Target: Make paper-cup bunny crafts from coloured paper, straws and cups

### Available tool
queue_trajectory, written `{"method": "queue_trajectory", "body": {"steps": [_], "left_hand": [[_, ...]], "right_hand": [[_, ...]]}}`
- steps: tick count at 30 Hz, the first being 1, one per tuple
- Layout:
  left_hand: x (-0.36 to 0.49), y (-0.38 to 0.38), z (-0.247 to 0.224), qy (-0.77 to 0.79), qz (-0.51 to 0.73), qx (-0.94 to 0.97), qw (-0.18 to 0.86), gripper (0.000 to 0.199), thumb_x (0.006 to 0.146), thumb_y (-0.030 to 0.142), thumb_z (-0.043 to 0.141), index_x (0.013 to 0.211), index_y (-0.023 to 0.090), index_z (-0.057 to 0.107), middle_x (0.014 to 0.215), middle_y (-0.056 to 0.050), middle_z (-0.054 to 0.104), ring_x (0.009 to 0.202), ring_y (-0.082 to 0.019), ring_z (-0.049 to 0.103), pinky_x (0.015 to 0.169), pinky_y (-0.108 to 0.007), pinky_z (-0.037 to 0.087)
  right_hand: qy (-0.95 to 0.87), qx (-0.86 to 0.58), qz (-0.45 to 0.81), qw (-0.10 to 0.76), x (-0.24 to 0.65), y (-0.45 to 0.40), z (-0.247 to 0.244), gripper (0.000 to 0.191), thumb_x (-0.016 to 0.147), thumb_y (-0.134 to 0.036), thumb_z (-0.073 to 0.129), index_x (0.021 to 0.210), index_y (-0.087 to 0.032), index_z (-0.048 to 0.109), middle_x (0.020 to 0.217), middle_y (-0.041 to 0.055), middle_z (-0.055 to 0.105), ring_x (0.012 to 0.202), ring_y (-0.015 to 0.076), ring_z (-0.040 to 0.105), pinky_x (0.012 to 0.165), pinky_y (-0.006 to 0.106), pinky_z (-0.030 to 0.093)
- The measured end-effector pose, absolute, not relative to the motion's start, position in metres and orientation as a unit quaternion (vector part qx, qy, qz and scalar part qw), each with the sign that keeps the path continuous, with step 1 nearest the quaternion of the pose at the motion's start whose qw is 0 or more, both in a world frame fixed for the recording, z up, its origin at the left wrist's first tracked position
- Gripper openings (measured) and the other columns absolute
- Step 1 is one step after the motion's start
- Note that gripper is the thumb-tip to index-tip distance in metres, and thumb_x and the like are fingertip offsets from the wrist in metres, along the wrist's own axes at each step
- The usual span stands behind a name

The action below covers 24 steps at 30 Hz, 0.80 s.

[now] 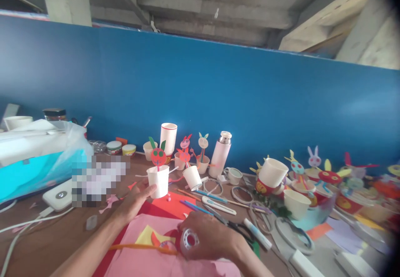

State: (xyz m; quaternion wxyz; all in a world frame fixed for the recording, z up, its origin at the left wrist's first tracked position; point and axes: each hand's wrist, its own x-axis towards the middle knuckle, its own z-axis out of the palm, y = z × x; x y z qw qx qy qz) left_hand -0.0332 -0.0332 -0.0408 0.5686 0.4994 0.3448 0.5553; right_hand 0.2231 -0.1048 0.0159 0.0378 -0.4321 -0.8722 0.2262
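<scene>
My left hand (136, 202) grips the side of a white paper cup (158, 183). From this cup rises a red round paper face (158, 157) with green ears and green eyes. My right hand (208, 236) is over pink paper (131, 258), its fingers closed on a roll of clear tape (190, 239); its fingertips are partly hidden. Left of the roll, yellow paper (145, 236) and an orange strip (140, 247) lie on the pink sheet. Red paper (168, 205) lies beyond it.
Scissors (239, 228), a white utility knife (218, 205), pencils and a glue stick (257, 234) lie right of centre. Behind stand a pink flask (220, 156), stacked cups (168, 138) and cup figures. More cup figures crowd the right; a plastic bag (70, 143) and cables lie left.
</scene>
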Motion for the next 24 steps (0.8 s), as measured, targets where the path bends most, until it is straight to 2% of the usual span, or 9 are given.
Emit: {"method": "queue_trajectory", "body": {"steps": [4,7,10,13,16,18,22,24], "left_hand": [[-0.029,-0.036,-0.037,0.317,0.55,0.503,0.586,0.045,0.077,0.035,0.064,0.12,0.022,0.057,0.11,-0.007,0.069,0.096,-0.026,0.062,0.074,-0.032,0.046],[-0.026,-0.037,-0.033,0.304,0.549,0.502,0.595,0.042,0.077,0.033,0.065,0.118,0.022,0.059,0.107,-0.006,0.07,0.096,-0.024,0.062,0.073,-0.03,0.046],[-0.025,-0.037,-0.033,0.311,0.554,0.497,0.591,0.038,0.077,0.031,0.066,0.113,0.022,0.062,0.105,-0.005,0.071,0.094,-0.023,0.062,0.076,-0.03,0.045],[-0.025,-0.036,-0.036,0.329,0.554,0.493,0.584,0.033,0.076,0.03,0.067,0.107,0.021,0.065,0.1,-0.005,0.071,0.089,-0.022,0.062,0.076,-0.03,0.045],[-0.027,-0.034,-0.039,0.33,0.55,0.504,0.579,0.035,0.076,0.031,0.067,0.109,0.02,0.064,0.099,-0.005,0.071,0.085,-0.021,0.062,0.073,-0.03,0.045],[-0.027,-0.033,-0.042,0.332,0.549,0.507,0.576,0.037,0.076,0.033,0.066,0.111,0.019,0.063,0.096,-0.006,0.072,0.083,-0.022,0.063,0.074,-0.031,0.045],[-0.028,-0.034,-0.043,0.34,0.549,0.504,0.574,0.039,0.076,0.034,0.066,0.111,0.019,0.063,0.095,-0.005,0.073,0.085,-0.023,0.064,0.074,-0.031,0.044],[-0.028,-0.034,-0.042,0.337,0.551,0.502,0.575,0.041,0.075,0.034,0.068,0.112,0.019,0.063,0.098,-0.006,0.072,0.088,-0.024,0.063,0.074,-0.031,0.045]], "right_hand": [[-0.85,-0.496,0.171,0.045,0.247,-0.097,0.027,0.046,0.064,-0.027,0.063,0.11,-0.024,0.061,0.113,0.0069,0.062,0.105,0.027,0.056,0.086,0.033,0.041],[-0.827,-0.549,0.12,0.02,0.261,-0.092,0.03,0.049,0.06,-0.018,0.06,0.109,-0.021,0.062,0.111,0.0106,0.063,0.105,0.03,0.056,0.086,0.037,0.04],[-0.831,-0.546,0.102,0.026,0.255,-0.092,0.028,0.038,0.064,-0.024,0.06,0.102,-0.021,0.066,0.105,0.0102,0.066,0.101,0.0294,0.057,0.086,0.038,0.038],[-0.838,-0.53,0.114,0.066,0.233,-0.097,0.027,0.024,0.074,-0.026,0.052,0.089,-0.024,0.071,0.094,0.0051,0.07,0.091,0.0224,0.06,0.079,0.03,0.039],[-0.848,-0.512,0.127,0.041,0.209,-0.103,0.021,0.025,0.074,-0.019,0.048,0.076,-0.02,0.073,0.077,0.0051,0.072,0.072,0.0178,0.062,0.061,0.024,0.037],[-0.85,-0.508,0.137,0.025,0.198,-0.107,0.012,0.026,0.075,-0.023,0.048,0.072,-0.019,0.073,0.071,0.0056,0.072,0.062,0.0164,0.06,0.052,0.023,0.031],[-0.848,-0.493,0.183,0.061,0.194,-0.112,-0.006,0.027,0.078,-0.039,0.051,0.073,-0.024,0.072,0.065,0.001,0.07,0.056,0.0135,0.056,0.049,0.022,0.027],[-0.851,-0.471,0.223,0.067,0.195,-0.112,-0.009,0.022,0.073,-0.039,0.057,0.071,-0.024,0.072,0.062,-0.0019,0.068,0.055,0.0114,0.053,0.048,0.021,0.027]]}}
